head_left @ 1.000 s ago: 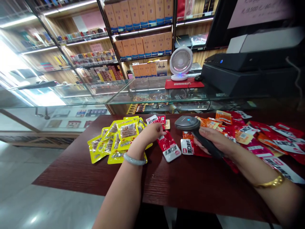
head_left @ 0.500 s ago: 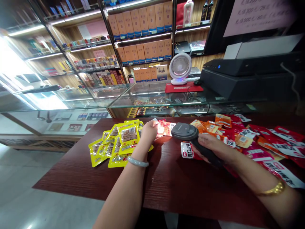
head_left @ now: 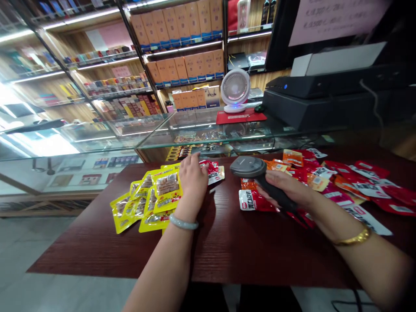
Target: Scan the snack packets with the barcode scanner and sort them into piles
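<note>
My right hand (head_left: pixel 286 185) is wrapped round the handle of a dark grey barcode scanner (head_left: pixel 249 166), its head pointing left. Under and behind it lie red and orange snack packets (head_left: pixel 255 201). My left hand (head_left: pixel 194 180) has its fingers loosely stretched out, palm down, at the right edge of a pile of yellow snack packets (head_left: pixel 165 184). Just right of these fingers, a red and white snack packet (head_left: pixel 214 172) lies on the table. The left hand covers part of it and part of the yellow pile.
The dark red wooden table (head_left: pixel 224 251) meets a glass display counter (head_left: pixel 208 125) at the back. A white fan (head_left: pixel 235 89) stands on that counter, with a black printer-like machine (head_left: pixel 302 104) to the right. More red packets (head_left: pixel 357 173) spread over the table's right side.
My left hand has let go of the red packet it held before the scanner and moved left beside the yellow pile. The scanner's light on the packet is gone. The view has shifted slightly.
</note>
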`<state>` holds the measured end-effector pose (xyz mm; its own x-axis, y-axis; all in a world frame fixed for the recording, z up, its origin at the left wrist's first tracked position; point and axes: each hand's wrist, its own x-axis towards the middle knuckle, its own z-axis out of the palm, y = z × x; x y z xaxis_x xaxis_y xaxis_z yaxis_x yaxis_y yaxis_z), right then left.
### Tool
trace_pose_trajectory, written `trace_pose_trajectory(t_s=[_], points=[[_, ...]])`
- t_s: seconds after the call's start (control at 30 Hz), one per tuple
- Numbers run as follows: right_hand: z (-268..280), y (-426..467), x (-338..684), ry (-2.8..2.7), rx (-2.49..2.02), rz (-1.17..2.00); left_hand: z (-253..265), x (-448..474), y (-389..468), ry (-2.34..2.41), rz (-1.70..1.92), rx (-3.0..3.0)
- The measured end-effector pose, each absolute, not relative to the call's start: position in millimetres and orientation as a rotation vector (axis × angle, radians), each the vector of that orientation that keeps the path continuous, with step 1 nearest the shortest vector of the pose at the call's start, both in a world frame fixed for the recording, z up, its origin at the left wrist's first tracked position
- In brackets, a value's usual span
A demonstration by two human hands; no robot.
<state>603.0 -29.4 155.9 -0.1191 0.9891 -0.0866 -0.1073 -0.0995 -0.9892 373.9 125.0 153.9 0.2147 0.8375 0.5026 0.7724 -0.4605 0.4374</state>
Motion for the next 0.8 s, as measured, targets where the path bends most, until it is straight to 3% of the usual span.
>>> trace_pose_trajectory(t_s=[0.2,0.43,0.8], points=[[162,-28,612,-1.110,-1.126,1.370,127,419,79,0.844,0.520,2.775],[163,-27,612,-1.084,-1.110,1.381,114,427,76,0.919,0.290,2.706],[154,-24,620,-1.149,-1.090,1.404,139,380,130,1.314,0.675,2.056]])
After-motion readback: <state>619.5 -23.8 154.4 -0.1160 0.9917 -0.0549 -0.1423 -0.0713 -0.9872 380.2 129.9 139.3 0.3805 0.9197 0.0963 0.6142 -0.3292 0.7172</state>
